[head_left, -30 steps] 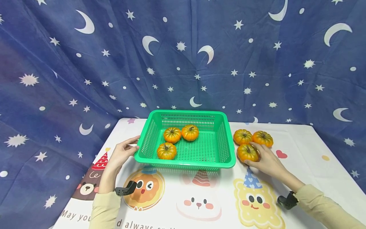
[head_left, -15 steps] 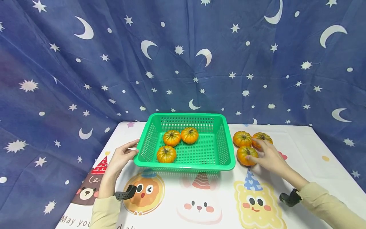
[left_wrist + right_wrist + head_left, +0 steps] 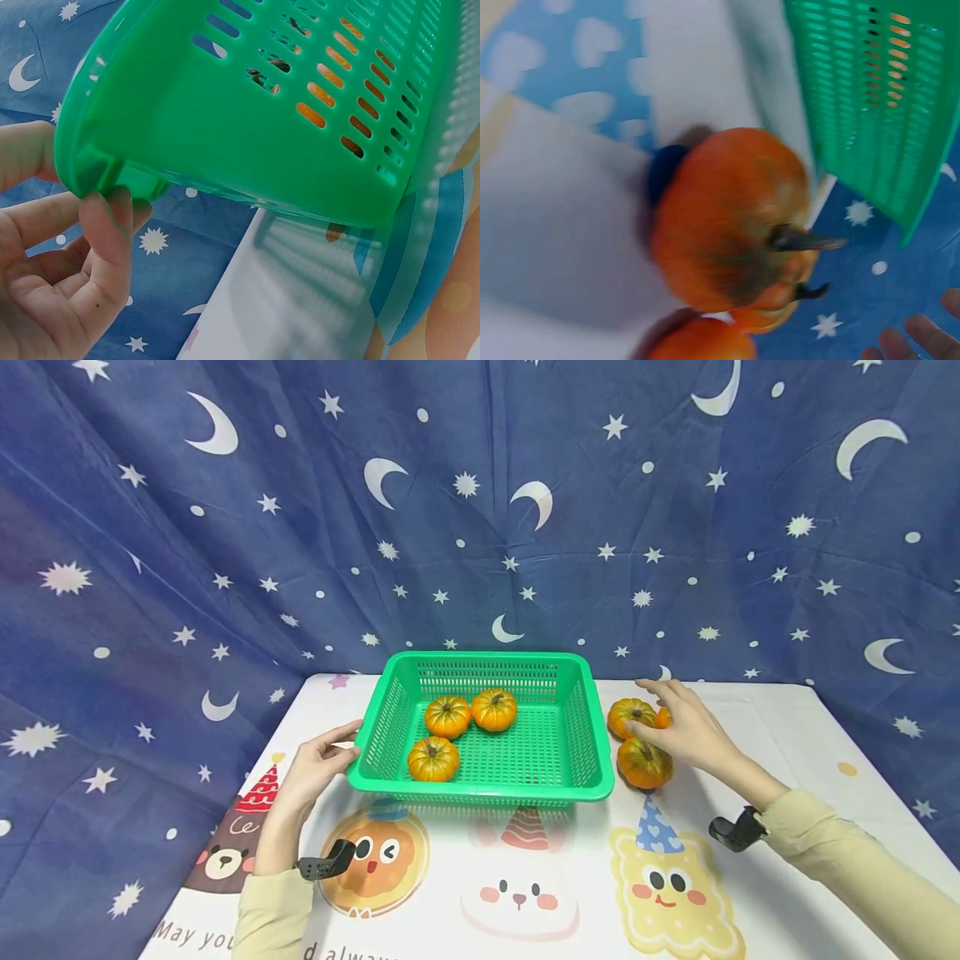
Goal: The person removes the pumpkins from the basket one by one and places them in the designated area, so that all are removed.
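My left hand (image 3: 318, 767) holds the left rim of a green plastic basket (image 3: 480, 790); in the left wrist view the thumb and fingers (image 3: 105, 244) pinch that rim. Inside the basket sit a pumpkin at the front (image 3: 433, 760) and two more, one at the back left (image 3: 447, 718) and one beside it (image 3: 494, 710). My right hand (image 3: 686, 727) hovers over the pumpkins on the right, fingers spread and nothing in its grasp. Below it are a front pumpkin (image 3: 645, 767), a back left pumpkin (image 3: 628, 713) and a third pumpkin (image 3: 663, 717) mostly hidden by the hand.
A white tablecloth (image 3: 765, 735) printed with cartoon characters covers the table. Behind it hangs a blue curtain (image 3: 480, 568) with moons and stars. The pumpkins on the cloth lie close to the basket's right side.
My right hand has lifted away from the front pumpkin and shifted back above the farther ones, its fingers spreading. The left hand keeps its hold on the basket rim.
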`<state>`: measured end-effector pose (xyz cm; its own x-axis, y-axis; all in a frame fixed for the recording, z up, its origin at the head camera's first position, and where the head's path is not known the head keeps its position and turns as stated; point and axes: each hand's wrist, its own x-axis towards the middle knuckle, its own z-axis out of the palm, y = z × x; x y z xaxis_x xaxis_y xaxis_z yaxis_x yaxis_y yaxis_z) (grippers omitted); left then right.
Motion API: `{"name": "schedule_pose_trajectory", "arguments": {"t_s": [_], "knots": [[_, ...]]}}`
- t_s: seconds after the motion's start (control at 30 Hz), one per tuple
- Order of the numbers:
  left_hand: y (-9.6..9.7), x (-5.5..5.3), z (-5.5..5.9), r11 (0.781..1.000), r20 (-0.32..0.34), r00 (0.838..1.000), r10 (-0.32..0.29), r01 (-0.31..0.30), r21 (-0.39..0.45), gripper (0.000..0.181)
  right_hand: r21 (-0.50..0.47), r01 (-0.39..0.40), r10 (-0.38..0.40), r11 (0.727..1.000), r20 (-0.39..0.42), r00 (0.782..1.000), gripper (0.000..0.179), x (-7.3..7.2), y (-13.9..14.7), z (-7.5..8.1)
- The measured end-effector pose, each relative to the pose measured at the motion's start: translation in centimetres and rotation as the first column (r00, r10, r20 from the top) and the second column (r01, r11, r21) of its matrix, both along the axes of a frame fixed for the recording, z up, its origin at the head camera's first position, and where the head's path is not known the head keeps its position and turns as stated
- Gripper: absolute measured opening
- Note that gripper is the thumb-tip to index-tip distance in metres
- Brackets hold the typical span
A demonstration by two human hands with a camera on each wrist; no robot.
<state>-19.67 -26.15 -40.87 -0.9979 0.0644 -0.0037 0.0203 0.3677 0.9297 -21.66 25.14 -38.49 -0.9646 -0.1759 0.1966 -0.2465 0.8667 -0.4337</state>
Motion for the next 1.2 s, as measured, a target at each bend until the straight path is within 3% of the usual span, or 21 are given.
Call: {"name": "schedule_pose_trajectory", "arguments": {"t_s": [0.27, 0.57, 0.8, 1.2], "knots": [[0.0, -0.2, -0.3, 1.000, -0.013, 1.000, 0.001, -0.001, -0.003, 0.050, 0.007, -0.052, 0.052, 0.999, -0.034, 0.998, 0.070, -1.5, -2.6, 2.0], [-0.1, -0.1, -0.1, 1.000, -0.014, 1.000, -0.008, 0.008, 0.000, 0.050, 0.003, -0.054, 0.053, 0.999, 0.029, 0.998, 0.073, -2.8, -5.5, 3.5], [-0.1, -0.1, -0.1, 1.000, -0.017, 1.000, -0.005, 0.005, -0.002, 0.050, 0.022, -0.120, 0.121, 0.993, -0.040, 0.992, 0.072, -3.9, -7.9, 4.0], [-0.1, -0.3, -0.4, 1.000, -0.018, 1.000, -0.011, 0.011, -0.009, 0.050, 0.019, -0.179, 0.179, 0.984, -0.020, 0.984, 0.072, -5.2, -12.0, 4.7]]}}
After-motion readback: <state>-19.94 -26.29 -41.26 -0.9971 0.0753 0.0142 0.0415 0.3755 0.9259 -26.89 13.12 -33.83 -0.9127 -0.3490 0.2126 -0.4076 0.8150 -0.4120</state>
